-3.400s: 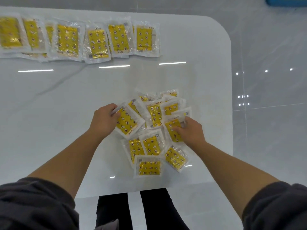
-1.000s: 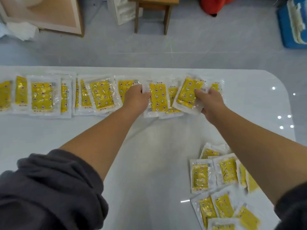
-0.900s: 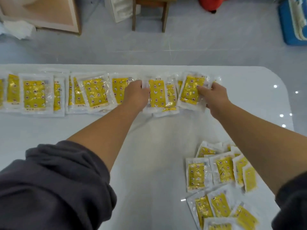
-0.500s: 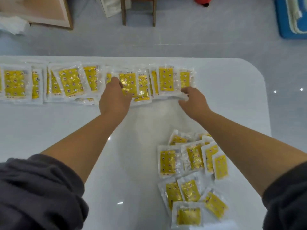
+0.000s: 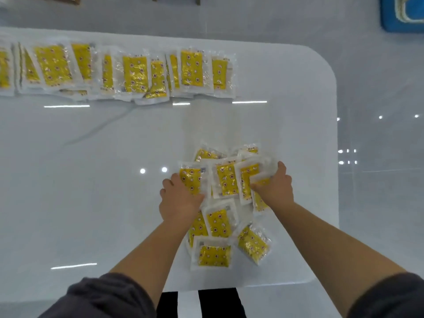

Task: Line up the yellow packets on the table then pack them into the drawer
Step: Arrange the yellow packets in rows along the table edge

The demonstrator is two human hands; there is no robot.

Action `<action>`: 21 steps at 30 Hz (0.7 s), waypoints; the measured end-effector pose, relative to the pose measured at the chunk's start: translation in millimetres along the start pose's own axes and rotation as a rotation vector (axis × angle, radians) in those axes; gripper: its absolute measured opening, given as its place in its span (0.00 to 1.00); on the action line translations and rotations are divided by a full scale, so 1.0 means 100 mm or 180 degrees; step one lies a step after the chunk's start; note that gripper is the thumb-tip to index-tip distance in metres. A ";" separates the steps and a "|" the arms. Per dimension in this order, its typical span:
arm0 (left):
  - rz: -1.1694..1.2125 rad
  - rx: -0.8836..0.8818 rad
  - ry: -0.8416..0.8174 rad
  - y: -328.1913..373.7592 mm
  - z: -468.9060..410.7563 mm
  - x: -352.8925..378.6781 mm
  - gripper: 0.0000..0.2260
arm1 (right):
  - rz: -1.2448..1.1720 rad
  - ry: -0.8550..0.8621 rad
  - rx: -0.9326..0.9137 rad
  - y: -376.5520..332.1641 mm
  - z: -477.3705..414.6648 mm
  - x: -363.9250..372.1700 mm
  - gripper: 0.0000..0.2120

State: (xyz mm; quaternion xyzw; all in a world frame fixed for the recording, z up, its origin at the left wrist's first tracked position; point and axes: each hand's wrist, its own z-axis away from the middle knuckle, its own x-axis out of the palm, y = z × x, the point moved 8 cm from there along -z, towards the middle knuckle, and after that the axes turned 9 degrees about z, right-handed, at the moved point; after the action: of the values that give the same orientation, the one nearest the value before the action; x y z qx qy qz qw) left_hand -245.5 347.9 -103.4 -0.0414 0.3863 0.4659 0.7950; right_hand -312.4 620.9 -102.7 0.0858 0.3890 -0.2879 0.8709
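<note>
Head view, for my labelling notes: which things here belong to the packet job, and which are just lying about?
In the job: lined-up row of packets, loose pile of packets, left hand and right hand gripping that pile, table.
Lying about: blue object on the floor.

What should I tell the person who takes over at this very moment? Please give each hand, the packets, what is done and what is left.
Left hand: grips the left-edge packet of the loose pile.
Right hand: pinches a right-side packet of the same pile.
Packets: an overlapping row lies along the far edge of the table; the loose pile is near its front right corner.
Done: part of the packets are lined up.
To do: line up the pile, then pack everything into the drawer, which is not in view.
</note>
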 end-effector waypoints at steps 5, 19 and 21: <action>0.0272 -0.0441 0.0421 0.03 -0.07 -0.11 0.39 | 0.0191 0.0199 0.0014 -0.11 0.12 0.01 0.37; 0.1726 0.0056 0.0367 0.06 0.18 0.07 0.07 | -0.0554 -0.0805 -0.0521 0.73 0.02 0.06 0.14; 0.1912 0.0098 -0.0004 0.15 0.23 0.14 0.04 | -0.1055 -0.0951 -0.0477 0.71 0.02 -0.01 0.14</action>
State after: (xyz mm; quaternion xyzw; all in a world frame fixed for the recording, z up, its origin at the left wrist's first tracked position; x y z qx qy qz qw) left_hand -239.7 376.0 -92.3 0.0869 0.3878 0.6743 0.6223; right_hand -271.2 678.5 -105.6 -0.0877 0.2847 -0.4069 0.8635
